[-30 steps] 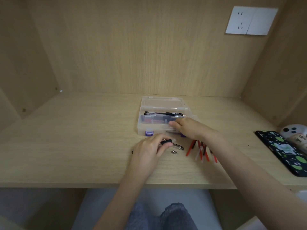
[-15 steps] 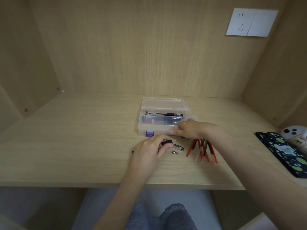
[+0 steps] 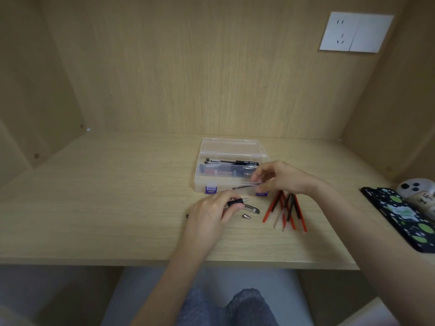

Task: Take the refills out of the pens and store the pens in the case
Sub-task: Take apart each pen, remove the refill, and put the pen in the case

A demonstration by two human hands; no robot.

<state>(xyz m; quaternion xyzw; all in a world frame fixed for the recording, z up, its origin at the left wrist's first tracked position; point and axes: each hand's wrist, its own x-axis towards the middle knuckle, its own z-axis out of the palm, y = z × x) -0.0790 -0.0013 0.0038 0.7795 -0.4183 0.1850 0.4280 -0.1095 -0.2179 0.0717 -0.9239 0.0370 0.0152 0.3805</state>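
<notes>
A clear plastic case (image 3: 207, 161) with purple latches stands open on the desk, with several black pens (image 3: 231, 162) inside. My left hand (image 3: 209, 212) grips a clear pen barrel (image 3: 249, 208) with a black grip, lying on the desk in front of the case. A small metal pen tip (image 3: 246, 216) lies loose beside it. My right hand (image 3: 282, 177) pinches a thin refill (image 3: 247, 185) just above the case's front edge. A pile of red and black refills (image 3: 288, 211) lies right of the barrel.
A phone in a black patterned cover (image 3: 404, 217) lies at the desk's right edge, with a white object (image 3: 419, 191) behind it. A wall socket (image 3: 355, 31) is on the back panel. The desk's front edge (image 3: 164, 262) runs below my hands.
My right hand has lifted from the case front and moved right, drawing a thin refill out with it. My left hand has stayed on the pen barrel.
</notes>
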